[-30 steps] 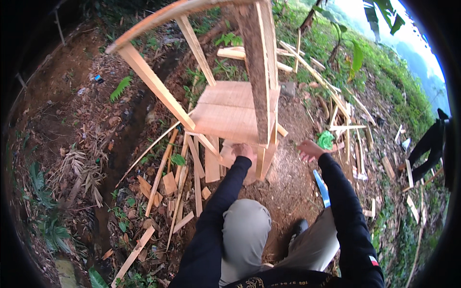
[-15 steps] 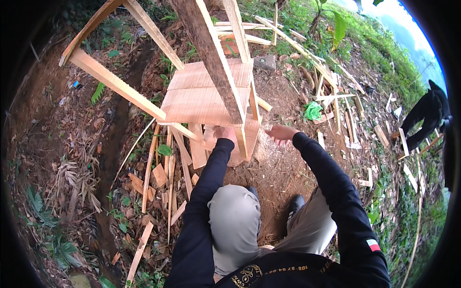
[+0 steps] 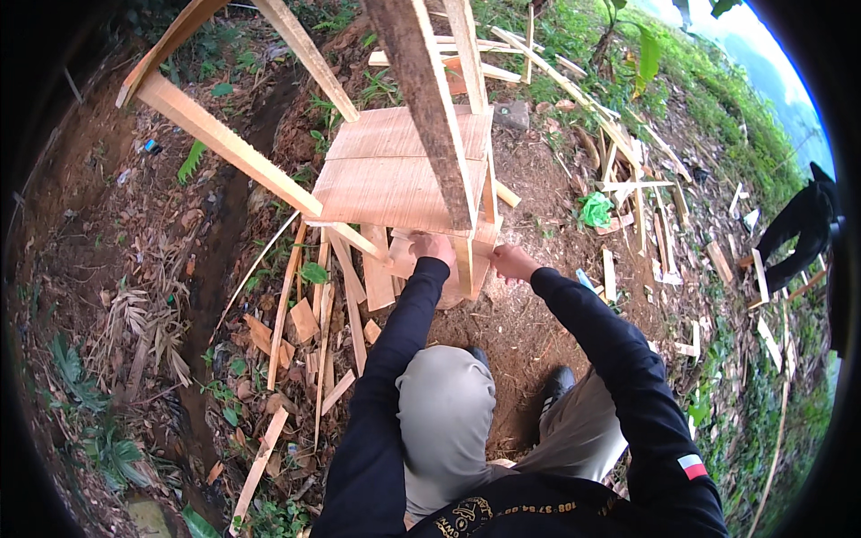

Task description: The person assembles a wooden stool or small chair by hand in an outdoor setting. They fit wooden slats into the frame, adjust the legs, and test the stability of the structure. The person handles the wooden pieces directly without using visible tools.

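A pale wooden chair-like frame (image 3: 404,193) stands in front of me, its posts rising from a panel of two joined boards. My left hand (image 3: 434,247) reaches below the near edge of that panel, beside a short post (image 3: 465,267); its fingertips are partly hidden by the wood. On the other side of the post, my right hand (image 3: 516,262) is at the right edge of a lower board (image 3: 486,240). Its fingers are curled together; anything small between them cannot be made out.
Loose wooden strips (image 3: 323,350) and offcuts lie left of my legs. More sticks (image 3: 641,206) and a crumpled green plastic bag (image 3: 595,210) lie to the right. A person in dark clothes (image 3: 794,229) is at the far right. A muddy channel (image 3: 193,386) runs along the left.
My right hand has moved left and in to the frame's lower board, its fingers now drawn together. My left hand stays under the panel. The view has shifted slightly.
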### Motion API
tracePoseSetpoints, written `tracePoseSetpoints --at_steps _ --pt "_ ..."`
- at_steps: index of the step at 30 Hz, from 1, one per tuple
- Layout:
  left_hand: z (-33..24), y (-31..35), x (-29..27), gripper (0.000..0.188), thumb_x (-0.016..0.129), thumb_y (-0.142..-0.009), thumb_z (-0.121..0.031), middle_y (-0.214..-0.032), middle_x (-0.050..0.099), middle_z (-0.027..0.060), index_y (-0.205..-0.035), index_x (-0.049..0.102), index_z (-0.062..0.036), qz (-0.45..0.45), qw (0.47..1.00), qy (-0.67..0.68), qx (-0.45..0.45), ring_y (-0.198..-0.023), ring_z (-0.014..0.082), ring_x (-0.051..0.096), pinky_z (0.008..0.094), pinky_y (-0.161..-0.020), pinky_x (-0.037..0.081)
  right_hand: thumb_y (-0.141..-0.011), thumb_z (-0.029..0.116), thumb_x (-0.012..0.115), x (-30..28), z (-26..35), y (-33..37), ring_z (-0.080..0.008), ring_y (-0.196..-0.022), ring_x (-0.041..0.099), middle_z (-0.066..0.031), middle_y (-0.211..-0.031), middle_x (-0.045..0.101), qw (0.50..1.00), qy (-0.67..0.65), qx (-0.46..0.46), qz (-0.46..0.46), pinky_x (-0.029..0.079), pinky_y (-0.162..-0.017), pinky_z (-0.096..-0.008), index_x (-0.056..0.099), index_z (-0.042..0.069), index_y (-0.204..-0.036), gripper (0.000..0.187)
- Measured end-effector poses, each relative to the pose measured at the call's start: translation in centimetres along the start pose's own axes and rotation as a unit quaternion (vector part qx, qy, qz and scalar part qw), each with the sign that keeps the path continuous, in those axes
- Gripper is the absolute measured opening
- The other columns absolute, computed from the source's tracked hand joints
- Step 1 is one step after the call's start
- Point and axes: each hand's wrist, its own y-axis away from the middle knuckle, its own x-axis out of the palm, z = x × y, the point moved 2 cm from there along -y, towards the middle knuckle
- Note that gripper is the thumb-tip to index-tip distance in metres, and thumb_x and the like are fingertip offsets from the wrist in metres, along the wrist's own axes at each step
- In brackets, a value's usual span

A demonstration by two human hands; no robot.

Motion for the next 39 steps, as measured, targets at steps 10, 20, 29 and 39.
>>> tracePoseSetpoints --at_steps 10,20,29,39 --pt "1.1 0.1 -0.4 0.074 0.067 -0.079 -0.050 -0.140 0.041 0.0346 -0.130 0.054 0.0013 -0.015 1.000 -0.027 0.001 -0.128 0.0500 0.041 0.0576 -0.083 0.050 -0.096 0.046 0.047 0.1 0.9 0.1 -0.0191 -0.058 0.068 -0.0077 -0.081 0.068 0.996 -0.027 0.062 0.053 0.053 -0.045 -0.0336 0.061 0.004 -0.102 0.044" --pt "1.3 -1.2 2.0 0.066 0.068 -0.079 -0.040 -0.141 0.039 0.0322 -0.132 0.054 -0.0021 -0.050 0.998 0.020 0.011 -0.127 0.0514 0.042 0.0587 -0.083 0.050 -0.094 0.024 0.059 1.5 -1.6 -1.6 -0.0250 -0.069 0.070 -0.0186 -0.085 0.066 0.906 -0.414 -0.008 0.089 0.059 -0.054 -0.0332 0.054 -0.012 -0.105 0.038" --pt "0.5 2.9 -1.8 0.066 0.077 -0.070 -0.035 -0.134 0.050 0.0175 -0.127 0.053 -0.0108 -0.047 0.992 0.029 0.112 -0.118 0.0405 0.053 0.0580 -0.089 0.049 -0.080 -0.006 0.067 2.6 -2.4 -2.0 -0.0338 -0.087 0.069 -0.0227 -0.110 0.054 0.872 -0.480 -0.009 0.096 0.062 -0.074 -0.0399 0.029 -0.008 -0.129 0.062" --pt "1.0 3.7 -3.6 0.056 0.078 -0.067 -0.029 -0.118 0.061 0.0194 -0.114 0.058 -0.0085 -0.072 0.992 -0.010 0.108 -0.101 0.0351 0.064 0.0460 -0.084 0.054 -0.078 -0.008 0.068 3.8 -1.5 -2.0 -0.0300 -0.090 0.068 -0.0230 -0.102 0.061 0.884 -0.461 -0.014 0.080 0.060 -0.075 -0.0349 0.023 -0.010 -0.131 0.069"
